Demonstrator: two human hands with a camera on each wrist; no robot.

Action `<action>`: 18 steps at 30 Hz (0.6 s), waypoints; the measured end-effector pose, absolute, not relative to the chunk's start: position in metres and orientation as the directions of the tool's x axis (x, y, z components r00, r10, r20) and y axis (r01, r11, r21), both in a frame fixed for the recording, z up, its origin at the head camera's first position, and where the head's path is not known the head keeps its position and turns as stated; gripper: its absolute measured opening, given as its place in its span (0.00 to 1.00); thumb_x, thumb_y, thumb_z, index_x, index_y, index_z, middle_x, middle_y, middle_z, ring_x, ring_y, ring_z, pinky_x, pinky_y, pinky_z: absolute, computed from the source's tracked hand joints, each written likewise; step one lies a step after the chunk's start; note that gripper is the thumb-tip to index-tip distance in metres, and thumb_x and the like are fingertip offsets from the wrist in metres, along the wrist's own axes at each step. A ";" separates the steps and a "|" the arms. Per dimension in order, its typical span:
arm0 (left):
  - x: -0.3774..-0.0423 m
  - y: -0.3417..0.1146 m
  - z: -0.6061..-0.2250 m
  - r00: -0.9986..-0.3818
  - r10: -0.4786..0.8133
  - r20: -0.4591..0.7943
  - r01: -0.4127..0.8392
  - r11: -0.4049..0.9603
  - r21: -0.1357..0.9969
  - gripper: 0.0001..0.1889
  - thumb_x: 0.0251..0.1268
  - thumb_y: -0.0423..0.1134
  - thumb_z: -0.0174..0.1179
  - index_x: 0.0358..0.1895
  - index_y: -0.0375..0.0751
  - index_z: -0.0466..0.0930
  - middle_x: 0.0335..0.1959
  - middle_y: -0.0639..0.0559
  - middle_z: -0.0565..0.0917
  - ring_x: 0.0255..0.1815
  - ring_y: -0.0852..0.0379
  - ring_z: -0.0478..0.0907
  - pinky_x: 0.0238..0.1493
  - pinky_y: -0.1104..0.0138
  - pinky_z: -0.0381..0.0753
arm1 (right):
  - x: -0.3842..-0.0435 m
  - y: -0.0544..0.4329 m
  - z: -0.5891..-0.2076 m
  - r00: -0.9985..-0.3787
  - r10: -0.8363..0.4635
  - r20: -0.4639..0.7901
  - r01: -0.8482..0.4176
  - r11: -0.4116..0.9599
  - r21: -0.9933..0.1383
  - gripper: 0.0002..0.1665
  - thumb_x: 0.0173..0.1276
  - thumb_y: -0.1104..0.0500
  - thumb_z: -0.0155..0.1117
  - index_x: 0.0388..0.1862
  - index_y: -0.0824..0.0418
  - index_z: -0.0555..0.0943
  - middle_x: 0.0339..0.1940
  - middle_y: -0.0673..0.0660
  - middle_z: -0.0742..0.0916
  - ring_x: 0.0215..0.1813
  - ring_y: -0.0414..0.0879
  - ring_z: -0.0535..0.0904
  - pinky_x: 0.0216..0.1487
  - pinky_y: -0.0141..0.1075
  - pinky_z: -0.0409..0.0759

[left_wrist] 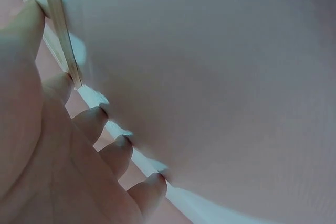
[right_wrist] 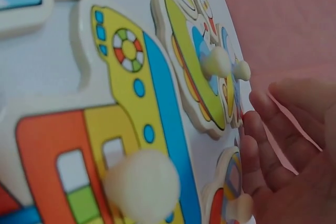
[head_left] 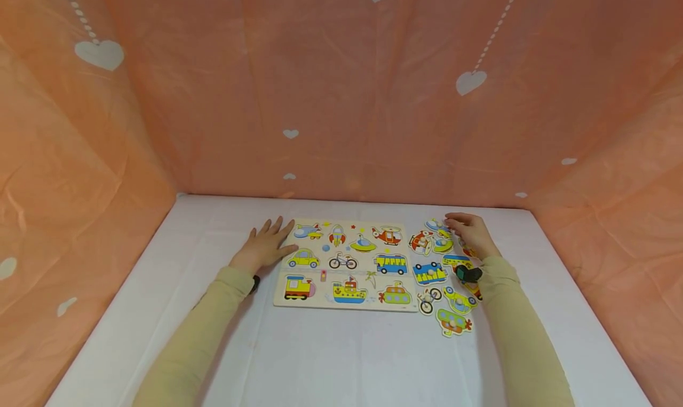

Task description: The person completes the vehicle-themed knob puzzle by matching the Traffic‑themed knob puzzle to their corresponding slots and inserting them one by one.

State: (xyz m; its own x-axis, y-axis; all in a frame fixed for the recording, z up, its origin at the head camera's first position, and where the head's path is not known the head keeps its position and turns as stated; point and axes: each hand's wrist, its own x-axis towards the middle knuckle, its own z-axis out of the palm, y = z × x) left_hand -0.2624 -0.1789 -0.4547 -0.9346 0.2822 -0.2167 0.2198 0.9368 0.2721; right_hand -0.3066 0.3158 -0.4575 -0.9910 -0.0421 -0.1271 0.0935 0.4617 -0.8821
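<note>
A wooden puzzle board [head_left: 325,264] with printed vehicles lies flat on the table. My left hand [head_left: 262,248] rests at its upper left edge, fingers spread, thumb and index finger touching the board. To the board's right, my right hand [head_left: 474,232] is over the far end of the loose knobbed pieces, fingers loosely bent and nothing visible between them. Its fingertips are close by the plane piece [head_left: 435,225] and the flying saucer piece [right_wrist: 197,72]. The ship piece [right_wrist: 157,98] lies nearer the wrist, and a rocket piece [right_wrist: 231,182] is partly hidden beside the fingers.
More knobbed pieces lie right of the board: a helicopter [head_left: 420,241], a bus [head_left: 430,273], a bicycle [head_left: 428,301], a car [head_left: 461,301] and a submarine [head_left: 452,322]. White cloth covers the table [head_left: 331,359]. An orange curtain [head_left: 331,98] with hearts stands behind and at both sides.
</note>
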 end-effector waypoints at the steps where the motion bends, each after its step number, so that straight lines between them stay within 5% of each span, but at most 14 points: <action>1: -0.263 -0.179 -0.455 -0.935 0.282 -0.215 0.219 0.936 0.274 0.40 0.70 0.60 0.48 0.77 0.45 0.46 0.76 0.35 0.45 0.74 0.31 0.39 0.67 0.35 0.40 | -0.307 0.315 -0.457 -0.990 -0.047 -0.136 0.098 0.466 -0.879 0.26 0.75 0.55 0.54 0.66 0.68 0.70 0.55 0.68 0.78 0.23 0.41 0.67 0.20 0.30 0.66; 4: -0.264 -0.179 -0.455 -0.936 0.281 -0.214 0.219 0.937 0.272 0.40 0.70 0.61 0.48 0.77 0.45 0.46 0.76 0.35 0.44 0.74 0.31 0.39 0.67 0.35 0.40 | -0.308 0.314 -0.456 -0.987 -0.064 -0.148 0.097 0.496 -0.863 0.26 0.72 0.59 0.58 0.65 0.69 0.70 0.57 0.68 0.78 0.27 0.40 0.69 0.23 0.29 0.67; 10: -0.263 -0.179 -0.456 -0.936 0.276 -0.220 0.214 0.939 0.270 0.40 0.70 0.60 0.48 0.77 0.46 0.46 0.76 0.36 0.44 0.74 0.31 0.39 0.67 0.36 0.40 | -0.308 0.311 -0.455 -0.983 -0.076 -0.165 0.094 0.566 -0.819 0.25 0.70 0.62 0.60 0.64 0.69 0.72 0.58 0.68 0.78 0.52 0.51 0.72 0.46 0.34 0.71; 18: -0.261 -0.178 -0.455 -0.937 0.269 -0.221 0.206 0.940 0.271 0.40 0.70 0.59 0.49 0.77 0.45 0.46 0.76 0.35 0.44 0.74 0.31 0.40 0.67 0.35 0.40 | -0.313 0.307 -0.460 -0.981 -0.045 -0.190 0.131 0.571 -0.811 0.23 0.70 0.61 0.60 0.61 0.68 0.75 0.56 0.67 0.78 0.53 0.55 0.73 0.50 0.38 0.73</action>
State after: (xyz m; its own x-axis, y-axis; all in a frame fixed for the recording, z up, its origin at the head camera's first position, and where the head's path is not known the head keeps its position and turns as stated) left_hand -0.2614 -0.1777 -0.4545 -0.9373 0.2693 -0.2212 0.2062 0.9403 0.2709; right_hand -0.3132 0.3071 -0.4596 -0.9808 -0.0446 -0.1897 0.1308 0.5707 -0.8107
